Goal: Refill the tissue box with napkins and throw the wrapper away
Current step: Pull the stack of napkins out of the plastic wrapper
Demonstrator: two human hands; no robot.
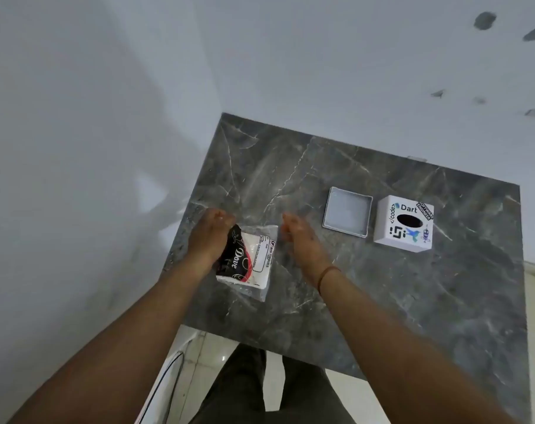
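A pack of napkins in a clear wrapper (pixel 251 261) with a black, red and white "Dove" print lies near the table's left edge. My left hand (pixel 209 237) grips the pack's far left end. Just right of the pack, my right hand (pixel 301 240) hovers with its fingers loosely curled and nothing in them, close to the wrapper's clear corner. A white cube-shaped tissue box (pixel 404 223) with stickers and a dark oval slot stands at the right. Its grey square lid or base (pixel 347 212) lies flat beside it on the left.
The dark grey marble table (pixel 413 301) stands in a corner of white walls (pixel 76 148). A pale tiled floor (pixel 208 353) and my dark trousers (pixel 260 387) show below the table's near edge. A black cable (pixel 165 381) runs along the floor at the left.
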